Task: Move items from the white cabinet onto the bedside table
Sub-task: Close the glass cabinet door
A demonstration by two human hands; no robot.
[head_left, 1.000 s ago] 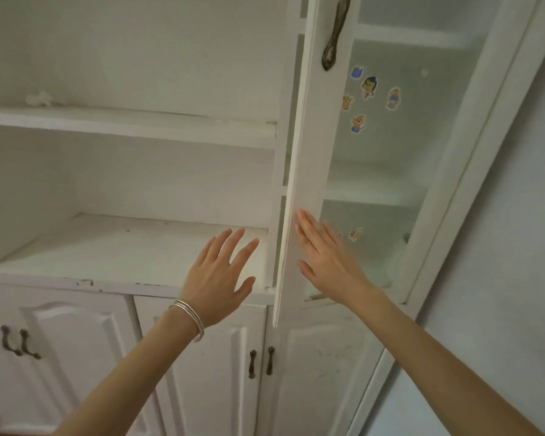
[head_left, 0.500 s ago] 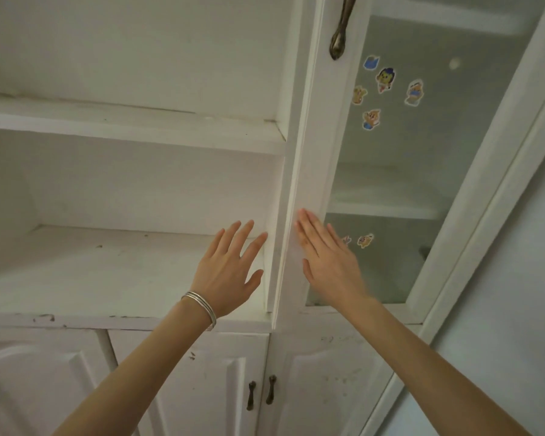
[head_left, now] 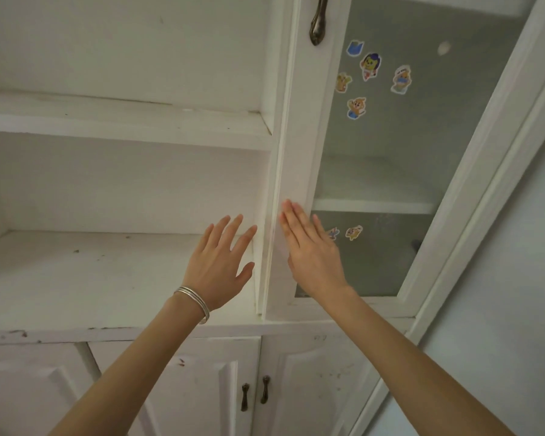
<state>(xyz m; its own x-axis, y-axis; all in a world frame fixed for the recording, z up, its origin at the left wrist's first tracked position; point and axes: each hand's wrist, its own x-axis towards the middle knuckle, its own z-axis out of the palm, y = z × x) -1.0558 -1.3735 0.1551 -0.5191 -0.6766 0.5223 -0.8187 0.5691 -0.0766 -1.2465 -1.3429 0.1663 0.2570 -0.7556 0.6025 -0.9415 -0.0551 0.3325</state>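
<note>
Straight ahead and above the head camera: white cabinet (head_left: 123, 42) fills nearly the whole view, seen from below. A pale wall (head_left: 501, 309) runs along its right side.

Right half: glass door (head_left: 299, 152), white frame. Its left edge lies close along the cabinet's upright divider; I cannot tell whether it is fully seated. Two inner shelves show dimly through the glass.

Left half: open compartment with an upper shelf (head_left: 123, 124) and a lower shelf (head_left: 92, 278). The lower one is scuffed, with paint chipped along its front edge.

Below the lower shelf: two panelled doors (head_left: 202, 388), both shut, meeting at the centre.

Right hand (head_left: 312, 259): flat against the glass door's left frame member, near the door's bottom left corner. Fingers are straight and together, fingertips on the white frame, and it grips nothing.

Left hand (head_left: 217, 265): held up over the right end of the lower shelf, just beside the divider. Fingers are straight and spread, palm forward, holding nothing. I cannot tell if it touches the cabinet.

Dark metal handle (head_left: 319, 20) at the top of the door frame. Silver bangles (head_left: 194, 298) on the left wrist. Cartoon stickers (head_left: 371, 66) on the glass near the door's upper left, two more by the right fingertips. Two small dark pulls (head_left: 245, 397) side by side on the lower doors.
</note>
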